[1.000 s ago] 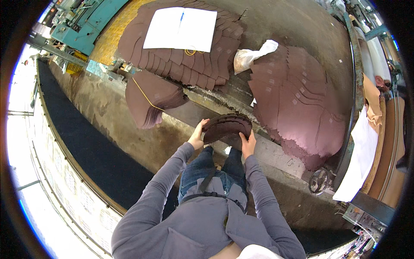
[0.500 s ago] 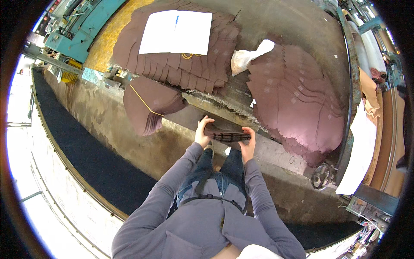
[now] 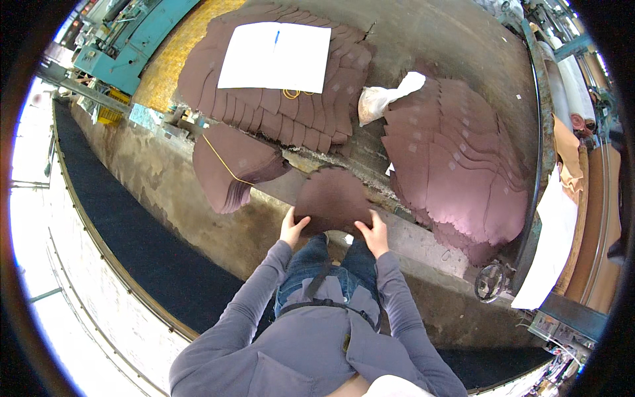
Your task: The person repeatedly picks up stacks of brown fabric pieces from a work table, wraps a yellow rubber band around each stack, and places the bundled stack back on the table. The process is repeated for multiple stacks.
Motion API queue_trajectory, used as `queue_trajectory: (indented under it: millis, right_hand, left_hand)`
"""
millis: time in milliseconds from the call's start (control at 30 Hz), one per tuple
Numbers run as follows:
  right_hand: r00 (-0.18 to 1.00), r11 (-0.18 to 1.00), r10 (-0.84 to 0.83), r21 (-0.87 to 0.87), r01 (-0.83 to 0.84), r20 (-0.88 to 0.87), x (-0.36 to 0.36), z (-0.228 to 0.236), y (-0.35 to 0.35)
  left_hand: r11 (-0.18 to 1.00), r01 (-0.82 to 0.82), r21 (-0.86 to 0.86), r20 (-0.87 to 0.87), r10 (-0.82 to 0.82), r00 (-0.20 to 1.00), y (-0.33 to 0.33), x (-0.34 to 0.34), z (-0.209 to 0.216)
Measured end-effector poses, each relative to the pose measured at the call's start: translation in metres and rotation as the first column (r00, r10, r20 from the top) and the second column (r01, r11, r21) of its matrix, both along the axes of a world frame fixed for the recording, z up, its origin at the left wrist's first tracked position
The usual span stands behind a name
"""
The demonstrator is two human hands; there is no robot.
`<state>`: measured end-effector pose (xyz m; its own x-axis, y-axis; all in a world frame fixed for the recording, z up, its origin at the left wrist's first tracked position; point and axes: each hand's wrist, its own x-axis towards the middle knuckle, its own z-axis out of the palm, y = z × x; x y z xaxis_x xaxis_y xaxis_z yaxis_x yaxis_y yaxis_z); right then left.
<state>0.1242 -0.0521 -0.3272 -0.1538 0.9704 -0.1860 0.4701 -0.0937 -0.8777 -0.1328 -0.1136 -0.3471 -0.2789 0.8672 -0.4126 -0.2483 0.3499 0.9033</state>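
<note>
A stack of dark brown, rounded cut sheets [image 3: 333, 197] is held in front of my waist, its broad face showing and its far edge toward the table. My left hand [image 3: 292, 228] grips the near left corner, thumb on top. On the near right corner, my right hand [image 3: 374, 233] holds it the same way. The fingers underneath are hidden. Just left of the stack lies a bundle of similar sheets [image 3: 231, 162], tied with a yellow cord [image 3: 221, 157] and resting at the table's near edge.
Overlapping brown sheets form a pile [image 3: 264, 116] at far left, topped by white paper [image 3: 264, 63], a blue pen [image 3: 276, 37] and yellow bands [image 3: 291, 94]. Another fanned pile [image 3: 456, 152] lies right. Between them sits a white bag [image 3: 374, 104]. A handwheel [image 3: 490, 282] stands at near right.
The held stack has turned from edge-on to showing its broad face. Both hands have shifted slightly toward me and now grip its near corners.
</note>
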Motion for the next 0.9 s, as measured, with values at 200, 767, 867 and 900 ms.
queue_trajectory:
  millis: [200, 767, 867, 900]
  right_hand:
    - [0.955, 0.973, 0.218, -0.121, -0.197, 0.203, -0.056, -0.029, 0.029]
    - [0.15, 0.232, -0.937, -0.243, 0.942, -0.315, 0.194, 0.018, 0.05]
    - [0.146, 0.241, -0.961, -0.448, 0.861, -0.236, 0.225, -0.01, 0.045]
    - [0.234, 0.362, -0.918, -0.439, 0.822, -0.319, 0.223, -0.008, 0.046]
  left_hand:
    - [0.926, -0.255, -0.277, 0.091, 0.29, 0.953, -0.032, -0.031, -0.102]
    - [0.952, -0.265, 0.152, -0.401, 0.305, 0.864, 0.109, 0.05, 0.019]
    - [0.969, 0.072, 0.235, -0.198, -0.025, 0.98, 0.194, 0.125, 0.071]
    - [0.945, 0.162, 0.286, -0.176, -0.114, 0.978, 0.224, 0.148, 0.073]
